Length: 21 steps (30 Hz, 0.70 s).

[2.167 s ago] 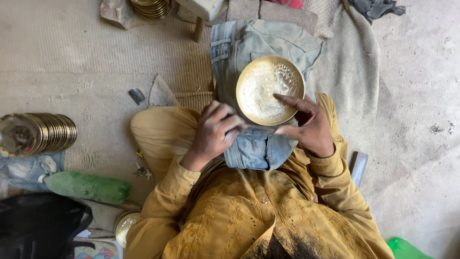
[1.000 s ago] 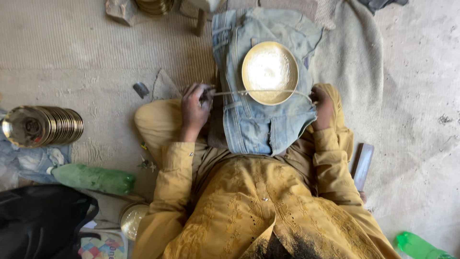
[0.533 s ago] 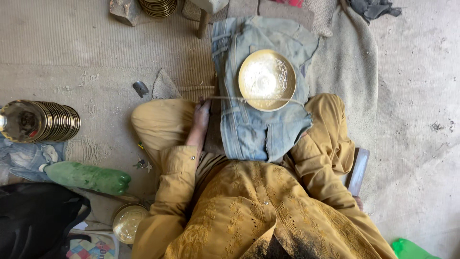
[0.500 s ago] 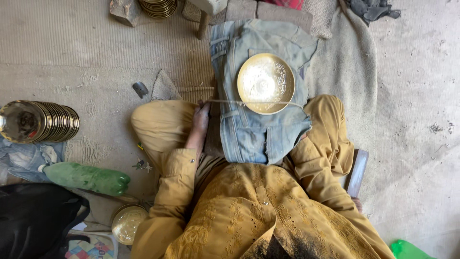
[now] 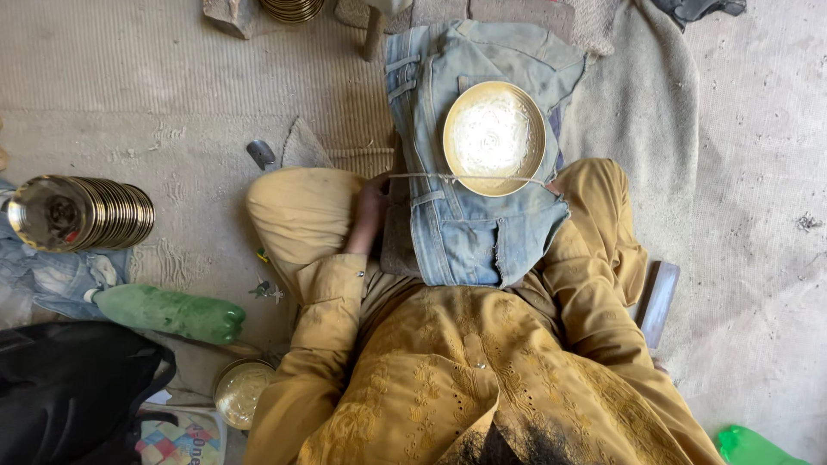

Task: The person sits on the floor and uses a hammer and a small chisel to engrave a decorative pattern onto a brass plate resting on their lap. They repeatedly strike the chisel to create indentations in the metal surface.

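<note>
A round engraved brass plate (image 5: 494,136) lies on a folded blue denim cloth (image 5: 461,232) over my lap. A thin taut string (image 5: 431,176) runs across the plate's near edge, from knee to knee. My left hand (image 5: 370,215) rests against the left edge of the denim, at the string's left end, with its fingers tucked out of sight. My right arm in a mustard sleeve (image 5: 603,319) reaches down past my right thigh, and the hand itself is hidden.
A stack of brass plates (image 5: 86,213) lies on its side at left, near a green plastic bottle (image 5: 168,312) and a black bag (image 5: 69,387). A small brass bowl (image 5: 241,392) sits by my left elbow. A flat metal bar (image 5: 659,301) lies at right.
Both hands came off the plate and drew the string across it. Then my left hand dropped beside the denim and my right hand went down to the right, out of view.
</note>
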{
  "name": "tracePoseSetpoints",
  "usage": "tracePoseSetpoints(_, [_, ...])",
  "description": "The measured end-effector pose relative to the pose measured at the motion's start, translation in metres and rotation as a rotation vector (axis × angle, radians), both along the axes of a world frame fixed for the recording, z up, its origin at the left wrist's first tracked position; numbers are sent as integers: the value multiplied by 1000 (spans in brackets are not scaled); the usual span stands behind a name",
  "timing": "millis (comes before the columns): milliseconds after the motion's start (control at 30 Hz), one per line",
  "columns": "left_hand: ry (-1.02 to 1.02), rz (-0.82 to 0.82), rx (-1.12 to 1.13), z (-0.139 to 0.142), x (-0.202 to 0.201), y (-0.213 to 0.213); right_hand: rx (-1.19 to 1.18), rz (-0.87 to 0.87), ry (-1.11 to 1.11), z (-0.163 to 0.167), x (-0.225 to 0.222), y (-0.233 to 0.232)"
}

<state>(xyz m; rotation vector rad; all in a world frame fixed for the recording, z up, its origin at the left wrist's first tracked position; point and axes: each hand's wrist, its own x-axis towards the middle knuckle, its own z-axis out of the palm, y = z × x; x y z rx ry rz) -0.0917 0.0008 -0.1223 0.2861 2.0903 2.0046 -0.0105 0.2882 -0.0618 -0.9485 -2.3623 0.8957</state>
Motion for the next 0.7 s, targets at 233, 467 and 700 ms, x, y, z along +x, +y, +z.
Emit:
tracePoseSetpoints(233, [-428, 108, 379, -3, 30, -8, 134, 214, -77, 10, 5, -5])
tracePoseSetpoints(467, [-539, 65, 509, 1, 25, -5, 409, 576, -266, 18, 6, -23])
tracePoseSetpoints(700, [-590, 35, 572, 7, 31, -6, 576, 757, -369, 15, 13, -26])
